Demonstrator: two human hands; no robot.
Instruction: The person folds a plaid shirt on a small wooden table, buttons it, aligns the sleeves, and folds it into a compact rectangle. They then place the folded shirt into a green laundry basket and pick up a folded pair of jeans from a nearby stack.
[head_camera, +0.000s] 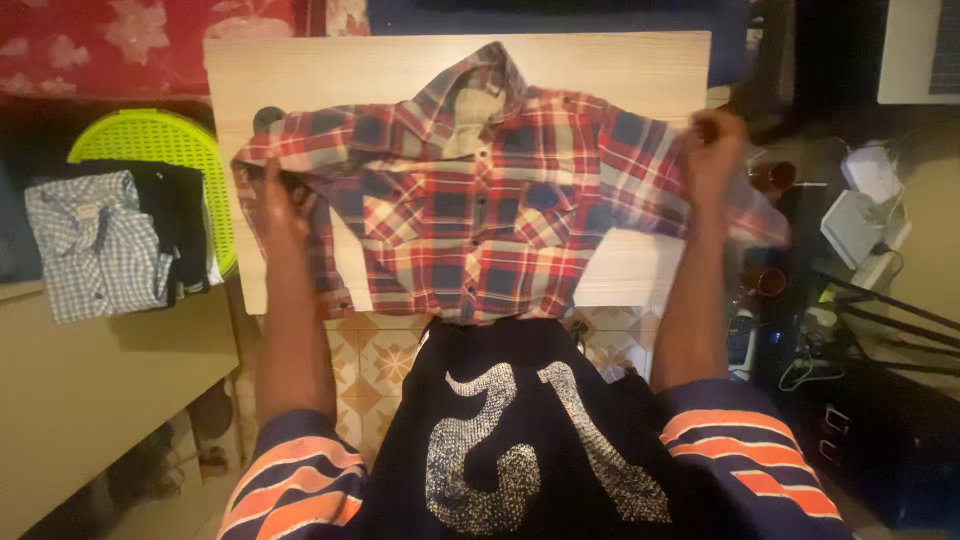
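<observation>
Gripping each sleeve of the red-and-blue plaid shirt (470, 200), the left hand (275, 205) pinches cloth at the frame's left and the right hand (712, 150) is clenched on the other sleeve at the right, keeping it flat, front up, across the pale wooden board (640, 70) at top centre. At far left, a folded checked shirt (95, 245) and dark clothes sit on a lime-green basket (150, 140); no labels are legible.
</observation>
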